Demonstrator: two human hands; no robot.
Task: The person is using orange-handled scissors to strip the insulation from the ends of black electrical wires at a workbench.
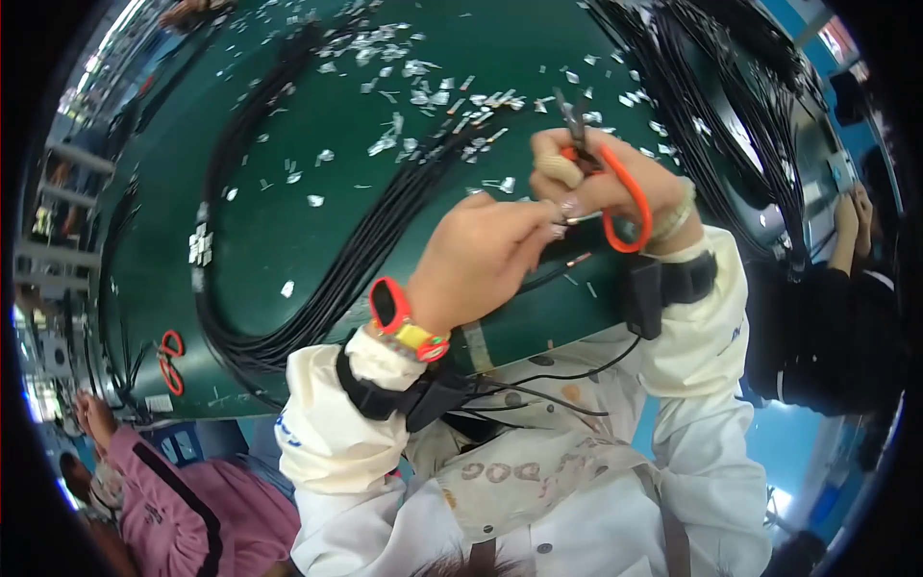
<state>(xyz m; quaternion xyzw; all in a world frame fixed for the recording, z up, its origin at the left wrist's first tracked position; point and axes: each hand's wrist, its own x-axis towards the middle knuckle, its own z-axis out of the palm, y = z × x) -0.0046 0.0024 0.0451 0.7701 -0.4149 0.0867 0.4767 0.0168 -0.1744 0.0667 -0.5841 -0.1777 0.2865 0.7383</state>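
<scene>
My left hand [471, 258] is closed in a pinch at its fingertips, which meet the thumb and finger of my right hand. Between them shows a thin, pale, shiny cable end [583, 220]; its details are too small to tell. Orange-handled scissors [632, 197] hang in my right hand [615, 178], a loop round the back of the hand and the dark blades pointing away from me. A beige cover sits on one right finger. Just below my hands, a black cable [546, 280] with a copper-coloured tip lies on the green table [288, 125].
A bundle of black cables [370, 240] curves across the left and middle. Scraps of silvery foil [389, 135] are scattered at the far side. More cables [687, 115] lie at right. Second orange scissors [171, 363] rest at far left. Co-workers sit on both sides.
</scene>
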